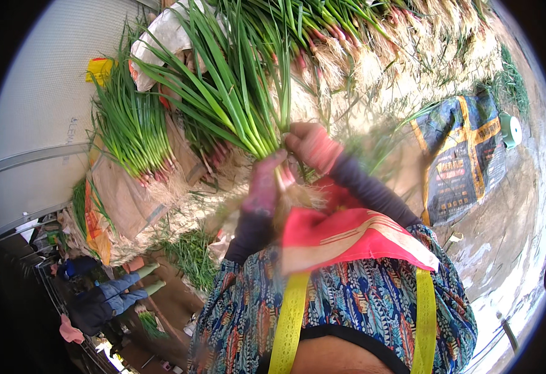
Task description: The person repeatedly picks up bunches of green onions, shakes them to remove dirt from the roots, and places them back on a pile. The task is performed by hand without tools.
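My left hand [264, 183] is closed around the lower stems of a bunch of green onions [235, 107], whose leaves fan up and to the left. The pinkish stem ends and pale roots of the bunch hang down beside that hand, over a red apron. My right hand [312, 145] is at the right side of the bunch, its thumb and fingers pinched at a few separate green stems; the hand is slightly blurred. A neat pile of green onions [135, 135] lies to the left on brown sacking, roots toward me.
A large heap of rooted green onions [343, 51] spans the far side. A printed dark sack [469, 159] lies at right beside a pale green round object [511, 131]. Loose leaves [193, 257] lie at lower left. Another person [100, 299] is farther left.
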{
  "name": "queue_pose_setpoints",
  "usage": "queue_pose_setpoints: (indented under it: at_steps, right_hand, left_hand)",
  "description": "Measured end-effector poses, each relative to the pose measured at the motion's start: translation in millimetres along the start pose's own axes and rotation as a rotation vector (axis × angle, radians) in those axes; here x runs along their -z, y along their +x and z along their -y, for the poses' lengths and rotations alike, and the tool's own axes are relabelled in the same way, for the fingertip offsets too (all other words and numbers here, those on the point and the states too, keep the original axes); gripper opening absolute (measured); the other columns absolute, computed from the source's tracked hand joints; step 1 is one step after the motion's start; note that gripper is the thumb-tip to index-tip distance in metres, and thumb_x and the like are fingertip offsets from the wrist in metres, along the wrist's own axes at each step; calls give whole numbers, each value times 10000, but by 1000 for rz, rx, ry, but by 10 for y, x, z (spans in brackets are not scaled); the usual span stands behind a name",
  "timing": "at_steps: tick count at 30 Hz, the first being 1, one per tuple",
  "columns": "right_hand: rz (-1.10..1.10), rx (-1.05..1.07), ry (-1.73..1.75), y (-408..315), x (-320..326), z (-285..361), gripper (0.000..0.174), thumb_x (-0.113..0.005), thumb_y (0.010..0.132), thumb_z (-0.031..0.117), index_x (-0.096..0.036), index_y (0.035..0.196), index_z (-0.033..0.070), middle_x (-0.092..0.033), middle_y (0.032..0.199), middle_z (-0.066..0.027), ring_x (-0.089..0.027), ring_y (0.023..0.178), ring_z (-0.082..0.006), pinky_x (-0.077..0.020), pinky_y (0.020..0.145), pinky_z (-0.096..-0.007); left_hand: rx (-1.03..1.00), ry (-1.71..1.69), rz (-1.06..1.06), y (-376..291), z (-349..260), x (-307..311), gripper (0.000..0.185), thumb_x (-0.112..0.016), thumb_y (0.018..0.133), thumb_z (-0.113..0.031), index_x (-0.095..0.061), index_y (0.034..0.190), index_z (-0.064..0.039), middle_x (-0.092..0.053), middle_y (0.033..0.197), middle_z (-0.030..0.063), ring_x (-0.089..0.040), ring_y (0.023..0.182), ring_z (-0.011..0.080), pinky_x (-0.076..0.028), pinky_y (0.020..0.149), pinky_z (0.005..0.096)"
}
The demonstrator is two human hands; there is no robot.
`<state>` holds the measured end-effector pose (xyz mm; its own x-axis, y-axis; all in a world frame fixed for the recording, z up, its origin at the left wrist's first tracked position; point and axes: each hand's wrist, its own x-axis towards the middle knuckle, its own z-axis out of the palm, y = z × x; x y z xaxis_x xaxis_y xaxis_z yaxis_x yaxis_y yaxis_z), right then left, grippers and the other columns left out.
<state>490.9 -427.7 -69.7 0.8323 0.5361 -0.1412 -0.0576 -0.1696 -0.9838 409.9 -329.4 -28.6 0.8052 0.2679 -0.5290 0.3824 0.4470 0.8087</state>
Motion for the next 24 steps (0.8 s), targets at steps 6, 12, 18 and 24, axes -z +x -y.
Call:
queue_pose_setpoints:
  at_steps: [6, 12, 18, 24]
  right_hand:
    - [-42, -149, 649, -10, 9, 218, 184, -510, 784, 141, -561, 735, -29, -541, 580, -68, -511, 482, -147, -427, 465, -274]
    - [15, -178, 469, 237, 147, 250, 170, -507, 784, 139, -597, 856, 13, -503, 556, -15, -432, 427, -84, -347, 373, -229]
    - [-16, 25, -578, 729, -227, -10, 284, -448, 750, 192, -565, 906, -14, -591, 779, -217, -578, 751, -355, -442, 684, -417]
    - [148, -130, -224, 589, -113, 130, 198, -477, 772, 168, -564, 811, -5, -567, 653, -132, -564, 613, -244, -444, 560, -351]
  left_hand:
    - [97, 49, -33, 238, -27, 173, 241, -530, 809, -229, -541, 905, -8, -558, 721, 74, -532, 579, 165, -466, 563, 264]
    - [99, -18, 75, 327, -42, 337, 292, -562, 804, -177, -501, 987, 42, -574, 779, 107, -560, 640, 180, -483, 570, 270]
    - [75, -129, 27, 454, 107, 382, 151, -581, 763, -134, -578, 807, 11, -575, 630, 95, -521, 469, 161, -427, 445, 248]
    - [18, -160, 175, 608, 250, 582, 301, -573, 800, -234, -552, 922, 40, -587, 662, 93, -513, 454, 151, -404, 428, 227]
